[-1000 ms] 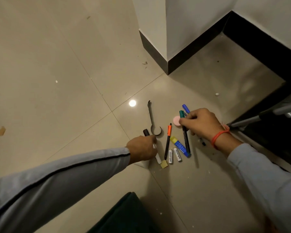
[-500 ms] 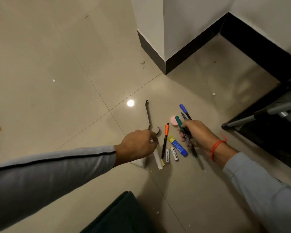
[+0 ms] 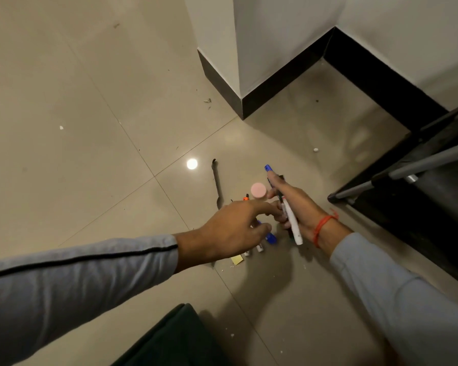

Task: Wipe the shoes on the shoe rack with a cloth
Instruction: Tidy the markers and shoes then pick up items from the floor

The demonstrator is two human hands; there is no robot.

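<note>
Right hand raised just above the floor, grip curled round a bundle of pens: a white-barrelled marker lying across the palm toward the wrist, a blue-capped pen projecting past the fingertips. Orange thread band on that wrist. Left hand reaching in from the left, fingers loosely extended, fingertips meeting the right hand's fingers beside the marker; whether pinching anything, cannot tell.

Shoe rack at right edge, dark frame with grey metal bars, foot resting on the floor, near the right hand but apart from it. No contact between either hand and the rack.

Below the hands, on the floor: pink round disc, orange-capped pen partly hidden, blue marker, two small white cylinders, yellow paper scrap, thin dark metal hook lying just left of the disc. Print on the white cylinders too small to read. Grey sleeves on both arms, dark piping on the left.
</note>
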